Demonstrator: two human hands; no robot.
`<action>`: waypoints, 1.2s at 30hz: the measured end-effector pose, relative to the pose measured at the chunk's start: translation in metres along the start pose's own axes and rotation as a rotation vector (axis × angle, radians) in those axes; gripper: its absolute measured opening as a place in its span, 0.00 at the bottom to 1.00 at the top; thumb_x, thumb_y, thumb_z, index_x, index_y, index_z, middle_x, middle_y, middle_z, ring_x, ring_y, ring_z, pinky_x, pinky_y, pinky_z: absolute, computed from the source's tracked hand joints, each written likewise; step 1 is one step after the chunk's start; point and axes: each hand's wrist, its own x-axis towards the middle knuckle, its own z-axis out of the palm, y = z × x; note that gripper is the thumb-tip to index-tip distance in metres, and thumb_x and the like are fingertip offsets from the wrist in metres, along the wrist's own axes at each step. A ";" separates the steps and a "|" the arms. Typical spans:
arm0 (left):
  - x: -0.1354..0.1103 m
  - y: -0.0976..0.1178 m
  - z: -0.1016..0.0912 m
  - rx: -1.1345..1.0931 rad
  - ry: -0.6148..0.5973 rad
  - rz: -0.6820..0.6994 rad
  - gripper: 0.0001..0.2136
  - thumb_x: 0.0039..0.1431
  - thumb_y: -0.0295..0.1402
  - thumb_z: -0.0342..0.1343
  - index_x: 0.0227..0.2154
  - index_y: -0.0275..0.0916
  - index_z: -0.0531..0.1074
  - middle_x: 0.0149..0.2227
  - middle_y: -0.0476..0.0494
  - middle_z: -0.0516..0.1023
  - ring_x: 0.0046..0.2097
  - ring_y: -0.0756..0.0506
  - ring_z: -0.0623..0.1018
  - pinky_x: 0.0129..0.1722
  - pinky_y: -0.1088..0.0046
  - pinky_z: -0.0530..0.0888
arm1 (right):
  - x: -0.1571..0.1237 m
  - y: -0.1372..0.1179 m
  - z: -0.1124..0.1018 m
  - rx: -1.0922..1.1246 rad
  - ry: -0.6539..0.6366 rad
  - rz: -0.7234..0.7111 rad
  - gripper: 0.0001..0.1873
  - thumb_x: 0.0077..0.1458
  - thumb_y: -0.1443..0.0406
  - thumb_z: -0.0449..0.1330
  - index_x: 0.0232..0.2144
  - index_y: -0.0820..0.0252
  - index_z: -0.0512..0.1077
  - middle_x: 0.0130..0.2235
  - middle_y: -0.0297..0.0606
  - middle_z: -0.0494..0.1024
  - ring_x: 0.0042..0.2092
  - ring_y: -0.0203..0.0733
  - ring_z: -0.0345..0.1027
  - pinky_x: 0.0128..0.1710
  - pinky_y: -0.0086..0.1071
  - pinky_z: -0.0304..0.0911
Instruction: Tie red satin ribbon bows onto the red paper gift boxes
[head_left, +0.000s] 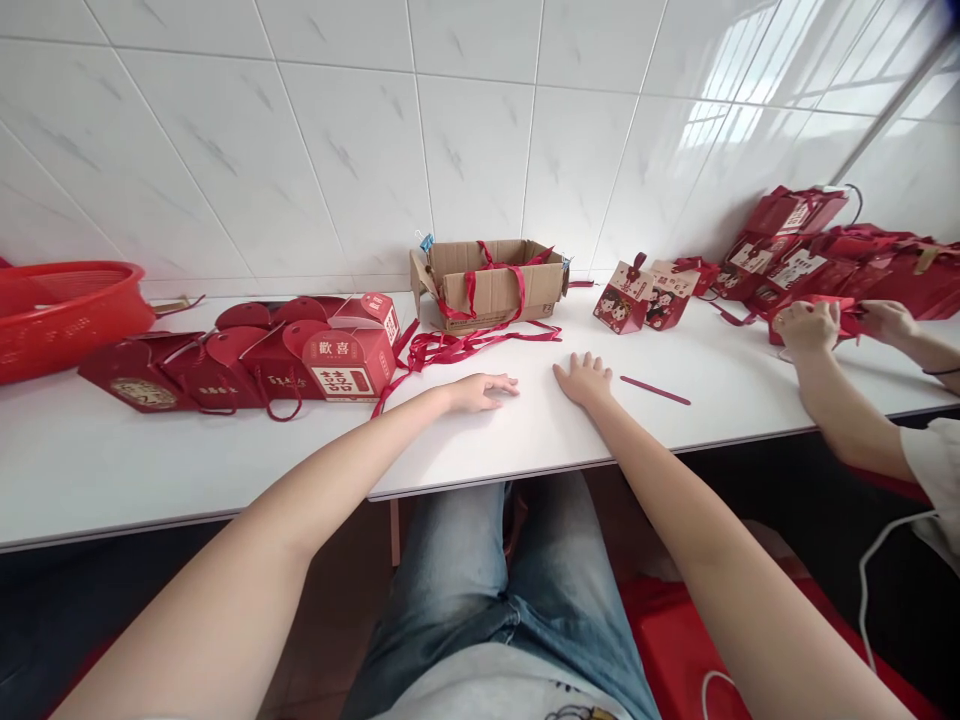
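My left hand (480, 393) rests on its side on the white table (480, 445), fingers stretched out and holding nothing. Palm down on the same table lies my right hand (585, 379), its fingers spread. Just right of it is a thin dark red strip (655, 390). Beyond my left hand, a tangle of red ribbons (457, 346) spills in front of an open cardboard box (499, 300), with more ribbon hanging over its edge. Several red gift boxes (341, 350) with cord handles stand in a row to the left.
A red plastic basin (75, 315) sits at the far left. Two small printed boxes (626, 295) stand right of the cardboard box. At the right, a co-worker's hands (810, 328) handle a red box beside a pile of red boxes (795, 250). A tiled wall (480, 130) rises behind.
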 end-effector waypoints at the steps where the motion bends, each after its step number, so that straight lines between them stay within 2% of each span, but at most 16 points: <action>1: 0.000 0.000 0.000 -0.001 0.003 0.002 0.22 0.56 0.29 0.51 0.55 0.45 0.68 0.65 0.48 0.58 0.66 0.44 0.57 0.63 0.67 0.57 | 0.000 0.000 0.000 0.001 0.002 0.000 0.38 0.60 0.47 0.35 0.65 0.62 0.46 0.68 0.50 0.42 0.68 0.58 0.33 0.63 0.51 0.34; 12: -0.002 -0.003 0.002 -0.033 0.035 -0.005 0.21 0.56 0.29 0.52 0.53 0.44 0.69 0.65 0.45 0.58 0.66 0.45 0.55 0.64 0.65 0.54 | -0.001 -0.002 0.001 0.011 0.013 -0.016 0.38 0.60 0.47 0.36 0.65 0.63 0.48 0.68 0.51 0.44 0.68 0.59 0.35 0.63 0.52 0.35; 19: -0.005 -0.003 0.009 -0.011 0.061 0.002 0.19 0.59 0.28 0.49 0.53 0.47 0.70 0.65 0.48 0.58 0.67 0.45 0.52 0.64 0.64 0.55 | -0.002 0.000 0.003 0.012 0.012 -0.023 0.38 0.60 0.47 0.36 0.65 0.63 0.48 0.68 0.50 0.44 0.68 0.60 0.35 0.63 0.51 0.36; 28: -0.009 -0.003 0.027 0.157 0.174 0.021 0.17 0.63 0.30 0.45 0.53 0.48 0.70 0.63 0.51 0.61 0.67 0.47 0.54 0.66 0.63 0.50 | -0.003 -0.002 0.004 -0.035 0.009 -0.033 0.37 0.62 0.49 0.36 0.65 0.64 0.48 0.68 0.53 0.45 0.67 0.62 0.36 0.62 0.53 0.38; 36: -0.011 0.004 0.028 0.290 0.194 0.032 0.17 0.64 0.30 0.44 0.53 0.46 0.69 0.62 0.48 0.63 0.66 0.45 0.57 0.65 0.61 0.53 | 0.000 -0.002 0.008 -0.059 0.009 -0.023 0.36 0.62 0.49 0.36 0.65 0.64 0.47 0.68 0.53 0.45 0.67 0.62 0.36 0.62 0.54 0.37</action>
